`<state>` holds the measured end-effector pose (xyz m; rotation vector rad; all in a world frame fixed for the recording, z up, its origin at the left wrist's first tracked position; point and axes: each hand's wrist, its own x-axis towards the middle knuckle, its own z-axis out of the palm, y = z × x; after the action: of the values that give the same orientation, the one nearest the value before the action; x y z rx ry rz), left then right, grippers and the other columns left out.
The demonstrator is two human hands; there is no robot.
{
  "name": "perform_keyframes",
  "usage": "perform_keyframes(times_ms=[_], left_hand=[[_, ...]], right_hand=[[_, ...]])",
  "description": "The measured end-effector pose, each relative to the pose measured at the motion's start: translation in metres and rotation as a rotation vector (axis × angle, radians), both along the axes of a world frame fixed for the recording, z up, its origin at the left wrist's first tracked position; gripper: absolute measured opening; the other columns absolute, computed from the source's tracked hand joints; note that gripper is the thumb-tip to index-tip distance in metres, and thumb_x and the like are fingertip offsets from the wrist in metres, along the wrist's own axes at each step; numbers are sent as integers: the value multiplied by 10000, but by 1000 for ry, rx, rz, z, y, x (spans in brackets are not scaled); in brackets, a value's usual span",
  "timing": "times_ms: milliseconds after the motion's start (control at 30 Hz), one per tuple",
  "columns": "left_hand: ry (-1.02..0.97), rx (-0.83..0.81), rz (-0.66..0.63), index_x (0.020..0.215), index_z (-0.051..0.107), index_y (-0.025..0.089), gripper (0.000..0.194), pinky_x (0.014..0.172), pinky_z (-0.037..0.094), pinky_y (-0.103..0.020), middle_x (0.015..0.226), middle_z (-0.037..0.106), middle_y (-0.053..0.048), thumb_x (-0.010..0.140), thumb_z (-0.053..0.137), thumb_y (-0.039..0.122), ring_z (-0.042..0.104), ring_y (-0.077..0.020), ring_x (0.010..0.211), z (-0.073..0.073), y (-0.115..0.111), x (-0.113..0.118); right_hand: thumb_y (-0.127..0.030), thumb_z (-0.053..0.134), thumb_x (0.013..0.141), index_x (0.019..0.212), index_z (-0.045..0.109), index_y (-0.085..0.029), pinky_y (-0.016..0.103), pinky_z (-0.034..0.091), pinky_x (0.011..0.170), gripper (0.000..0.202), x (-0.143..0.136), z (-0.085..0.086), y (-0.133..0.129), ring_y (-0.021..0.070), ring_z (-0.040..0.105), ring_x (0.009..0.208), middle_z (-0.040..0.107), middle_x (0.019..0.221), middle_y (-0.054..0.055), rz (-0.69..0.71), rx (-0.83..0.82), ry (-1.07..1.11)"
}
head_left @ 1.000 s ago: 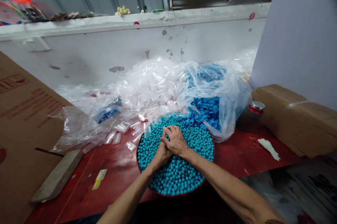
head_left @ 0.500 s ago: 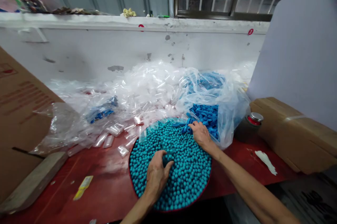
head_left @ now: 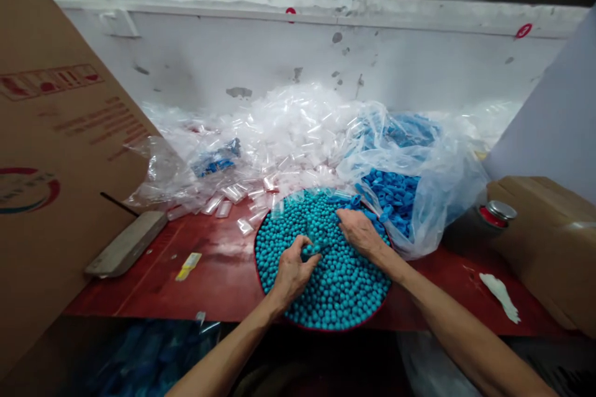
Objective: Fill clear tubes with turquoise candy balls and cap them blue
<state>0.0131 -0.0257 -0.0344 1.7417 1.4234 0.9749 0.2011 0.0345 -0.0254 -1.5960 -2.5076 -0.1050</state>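
Note:
A round red-rimmed tray (head_left: 326,327) full of small teal balls (head_left: 344,291) stands at the table's front edge. Over the balls, left of centre, my left hand (head_left: 293,266) curls its thumb and fingers round a clear piece that is hard to make out. My right hand (head_left: 361,232) is over the tray's right side, fingers pressed together beside small blue parts; what they hold, if anything, is hidden. Just behind it, blue plastic pieces (head_left: 393,198) spill from an open clear bag (head_left: 433,223). Clear plastic tubes (head_left: 288,136) are heaped behind the tray.
A large cardboard box (head_left: 60,136) and a grey bar (head_left: 130,245) are at the left. On the right are a lidded container (head_left: 498,214), a brown carton (head_left: 549,241) and a white scrap (head_left: 500,296). A yellow label (head_left: 189,266) lies on the red table (head_left: 218,285).
The head view has shifted, so the scene sits farther right and higher. My right hand has moved slightly from the blue pieces towards the balls. My left hand stays over the tray.

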Motion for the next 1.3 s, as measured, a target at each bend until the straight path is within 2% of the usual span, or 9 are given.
perform_keyframes(times_ms=[100, 200, 367, 500, 600, 700, 900, 1100, 1300], left_hand=[[-85, -74, 5, 854, 510, 191, 190, 603, 386, -232, 657, 516, 41, 702, 524, 305, 495, -122, 626, -3, 2, -4], [-221, -188, -33, 931, 497, 187, 241, 556, 391, -226, 686, 547, 27, 734, 483, 324, 512, -120, 611, -2, 1, -6], [-412, -341, -120, 994, 462, 175, 302, 499, 394, -208, 722, 581, 7, 739, 482, 336, 542, -114, 578, 0, -7, 0], [-416, -351, -155, 1024, 464, 172, 305, 471, 362, -191, 718, 564, 17, 749, 475, 304, 491, -81, 511, 0, -9, 4], [-396, -316, -178, 1042, 462, 168, 307, 493, 363, -200, 688, 522, 28, 759, 466, 286, 461, -84, 528, -1, -8, 4], [-324, -190, -175, 1044, 468, 166, 315, 562, 371, -220, 655, 463, 38, 747, 496, 266, 438, -100, 587, -2, -8, 2], [-237, -119, -231, 982, 449, 174, 246, 676, 378, -250, 744, 485, 21, 752, 490, 248, 467, -129, 708, 2, -11, 0], [-195, -131, -248, 941, 462, 179, 210, 778, 373, -284, 861, 525, -5, 741, 495, 233, 486, -159, 851, 1, -10, -9], [-229, -143, -278, 928, 463, 179, 207, 757, 376, -273, 845, 517, 2, 733, 509, 233, 481, -149, 822, 3, -6, -9]], right_hand=[[-165, 417, 807, 954, 543, -175, 310, 356, 742, 194, -4, -7, -7, 208, 534, 839, 610, 869, 77, 27, -131, 182], [-224, 429, 799, 1027, 524, -187, 302, 395, 728, 249, 1, -6, -10, 192, 548, 820, 609, 895, 59, -19, -231, 558], [-266, 515, 707, 913, 517, -202, 220, 406, 453, 215, 7, -1, -19, 110, 483, 492, 547, 635, -45, -74, -606, 1073], [-247, 521, 707, 967, 525, -207, 271, 464, 599, 263, 0, -4, -33, 145, 553, 641, 589, 750, -10, -139, -435, 982], [-222, 468, 762, 1084, 519, -211, 357, 409, 828, 326, -11, -2, -47, 200, 532, 923, 585, 972, 52, -79, -188, 782], [-219, 406, 815, 1148, 488, -208, 354, 397, 839, 343, -22, 3, -58, 200, 522, 942, 573, 1001, 76, 20, -133, 703], [-300, 374, 848, 1100, 468, -179, 227, 395, 526, 295, -23, 18, -65, 126, 494, 560, 526, 625, -18, 23, -419, 823], [-297, 445, 808, 874, 575, -191, 250, 366, 656, 181, 1, 38, -58, 142, 513, 701, 582, 757, 8, 158, -581, 491], [-339, 330, 861, 744, 485, -177, 207, 327, 498, 253, -3, 36, -51, 91, 408, 507, 450, 568, -44, 98, -737, 698]])
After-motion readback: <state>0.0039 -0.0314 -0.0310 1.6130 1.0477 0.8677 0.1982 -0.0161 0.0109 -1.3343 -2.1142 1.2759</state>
